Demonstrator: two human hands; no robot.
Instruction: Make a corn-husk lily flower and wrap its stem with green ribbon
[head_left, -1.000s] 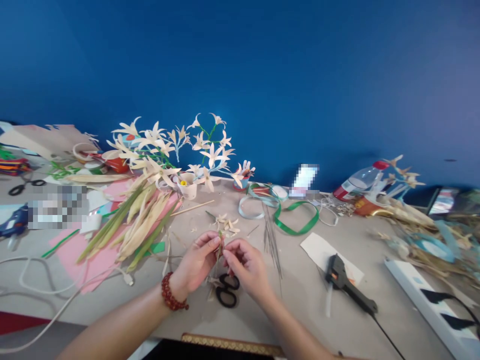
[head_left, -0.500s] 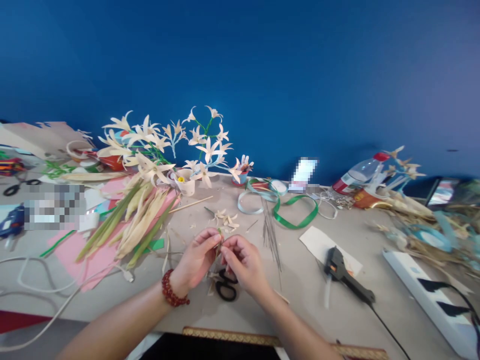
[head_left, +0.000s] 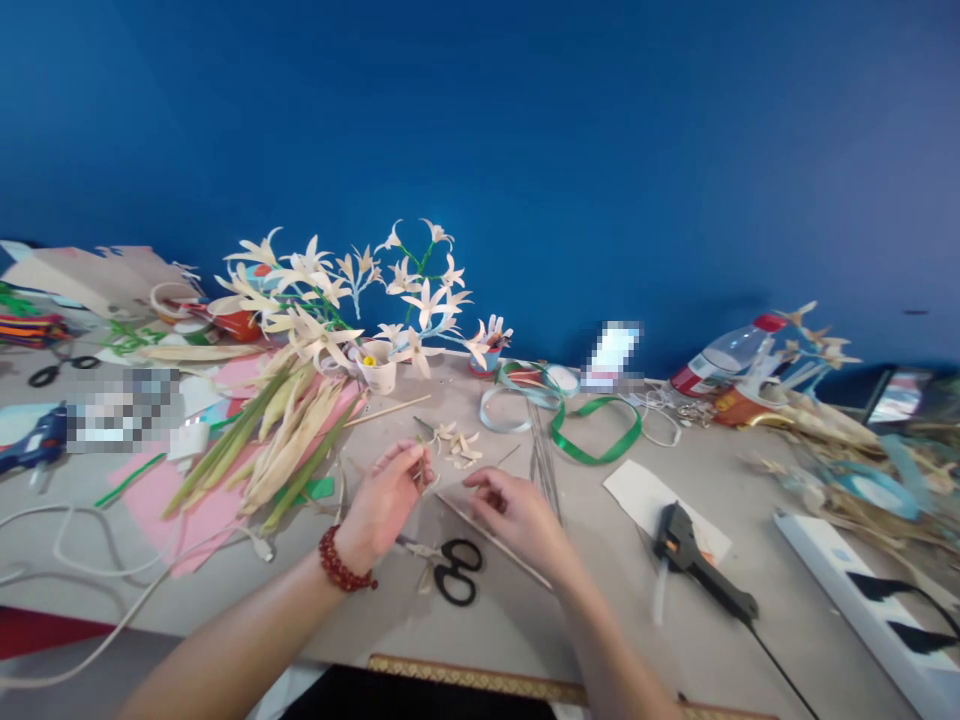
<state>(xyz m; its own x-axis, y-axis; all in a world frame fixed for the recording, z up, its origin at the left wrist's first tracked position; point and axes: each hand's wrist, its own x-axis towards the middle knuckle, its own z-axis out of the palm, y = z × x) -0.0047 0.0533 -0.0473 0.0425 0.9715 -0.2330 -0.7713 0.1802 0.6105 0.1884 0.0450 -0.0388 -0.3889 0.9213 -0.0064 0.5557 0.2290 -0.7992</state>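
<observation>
My left hand [head_left: 391, 495], with a red bead bracelet [head_left: 341, 560] at the wrist, is closed in a pinch on a small greenish-brown strip [head_left: 421, 464]; its exact kind is too small to make out. Apart from it, my right hand [head_left: 517, 515] hovers over the table, fingers loosely curled and spread, with nothing visible in them. A thin stick [head_left: 491, 540] lies partly under that hand. Black-handled scissors [head_left: 459, 572] rest between the forearms. Just beyond my hands are small cream petal pieces [head_left: 457, 445].
Long dried husks [head_left: 289, 450] lie on pink paper at left, before cream artificial flowers [head_left: 424, 300]. Wires [head_left: 541, 450], green ribbon [head_left: 596, 455], a glue gun [head_left: 705, 570] and a power strip [head_left: 847, 590] occupy the right. White cables [head_left: 112, 565] cross the left side.
My hands have separated: the right one has moved right, off the small strip, and the left slightly left with it. The scissors and thin stick are now uncovered. The view has shifted slightly.
</observation>
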